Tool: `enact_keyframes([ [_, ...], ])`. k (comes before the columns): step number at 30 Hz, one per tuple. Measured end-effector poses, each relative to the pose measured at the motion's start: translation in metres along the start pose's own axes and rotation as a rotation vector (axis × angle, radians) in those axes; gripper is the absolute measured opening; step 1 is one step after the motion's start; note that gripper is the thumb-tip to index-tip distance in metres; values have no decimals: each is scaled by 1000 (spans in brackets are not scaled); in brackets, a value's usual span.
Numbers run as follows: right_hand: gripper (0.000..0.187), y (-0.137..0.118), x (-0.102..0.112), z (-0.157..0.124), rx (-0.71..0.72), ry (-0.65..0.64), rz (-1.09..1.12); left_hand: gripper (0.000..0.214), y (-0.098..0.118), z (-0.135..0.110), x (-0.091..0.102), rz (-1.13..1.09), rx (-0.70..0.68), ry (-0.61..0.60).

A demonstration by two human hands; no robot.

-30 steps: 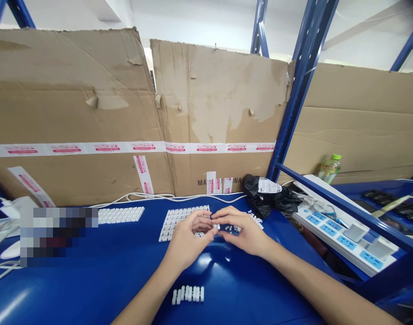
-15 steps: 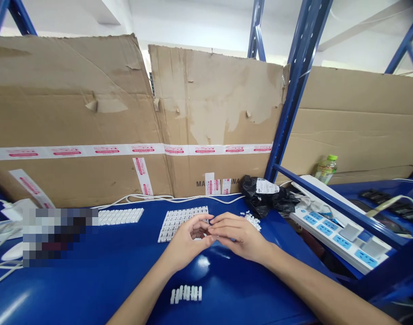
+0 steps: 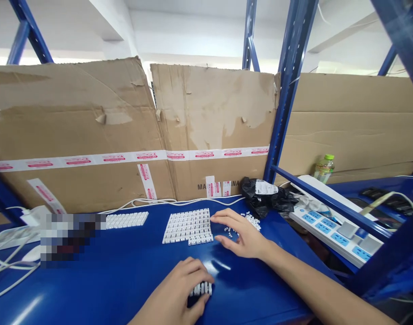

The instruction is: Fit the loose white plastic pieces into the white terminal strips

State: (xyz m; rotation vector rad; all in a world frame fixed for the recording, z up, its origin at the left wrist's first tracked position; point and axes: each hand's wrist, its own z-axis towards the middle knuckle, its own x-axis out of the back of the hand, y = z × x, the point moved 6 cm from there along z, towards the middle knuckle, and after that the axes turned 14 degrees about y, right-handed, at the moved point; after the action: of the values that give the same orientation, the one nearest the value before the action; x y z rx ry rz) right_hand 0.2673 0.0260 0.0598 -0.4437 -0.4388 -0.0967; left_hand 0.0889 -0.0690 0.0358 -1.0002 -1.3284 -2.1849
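Note:
My left hand (image 3: 179,291) is curled around a short row of small white plastic pieces (image 3: 202,288) on the blue tabletop near me; the hand hides part of the row. With thumb and fingers apart, my right hand (image 3: 242,234) is open and holds nothing I can see. It hovers at the right edge of a neat block of white slotted plastic pieces (image 3: 188,227), lined up side by side. Behind its fingers lies a loose heap of tiny white parts (image 3: 252,221), partly hidden by the hand.
Further left lies another row of white pieces (image 3: 127,220), beside a blurred-out patch and white cables (image 3: 15,282). A black plastic bag (image 3: 254,196) sits at the back. To the right are a blue rack post (image 3: 282,108), a power strip (image 3: 328,228) and a bottle (image 3: 324,169).
My hands, together over the block before, have parted. My left hand has come down toward me onto the short row; my right hand has opened and stays by the block.

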Motion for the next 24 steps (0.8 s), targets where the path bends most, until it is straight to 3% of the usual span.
enact_keyframes([
  [7, 47, 30, 14, 2, -99, 5, -257, 33, -18, -8, 11, 85, -18, 47],
  [10, 41, 48, 20, -1, -149, -108, -359, 37, -35, -2, 20, 122, -4, 154],
  [13, 30, 58, 21, -7, -199, -309, -293, 35, -51, 12, 25, 217, -10, 269],
  [15, 32, 59, 23, -9, -225, -371, -206, 35, -58, 19, 25, 274, -47, 326],
  [18, 37, 60, 22, -10, -230, -368, -115, 34, -62, 24, 22, 323, -81, 359],
  [24, 25, 60, 8, -12, -174, -392, -136, 35, -67, 15, 19, 390, -34, 299],
])
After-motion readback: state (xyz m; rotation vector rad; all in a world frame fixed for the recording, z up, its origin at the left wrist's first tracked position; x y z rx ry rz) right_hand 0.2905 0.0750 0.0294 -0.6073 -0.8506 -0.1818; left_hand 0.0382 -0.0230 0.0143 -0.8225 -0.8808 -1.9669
